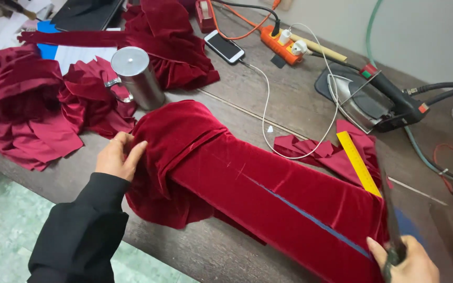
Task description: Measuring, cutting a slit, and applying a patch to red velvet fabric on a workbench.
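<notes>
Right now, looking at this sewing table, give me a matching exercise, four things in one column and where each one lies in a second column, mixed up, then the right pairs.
Things:
1. metal cup
2. phone
3. yellow ruler
4. left hand

Places:
A. beside the orange power strip
B. on the bunched end of the red velvet strip
C. among the loose red cloth pieces
D. on red cloth in front of the iron

Pairs: 1-C, 2-A, 3-D, 4-B

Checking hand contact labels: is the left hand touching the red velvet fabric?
Touching. The head view shows the left hand with fingers pressed onto the bunched edge of the red velvet fabric, no gap between them.
</notes>
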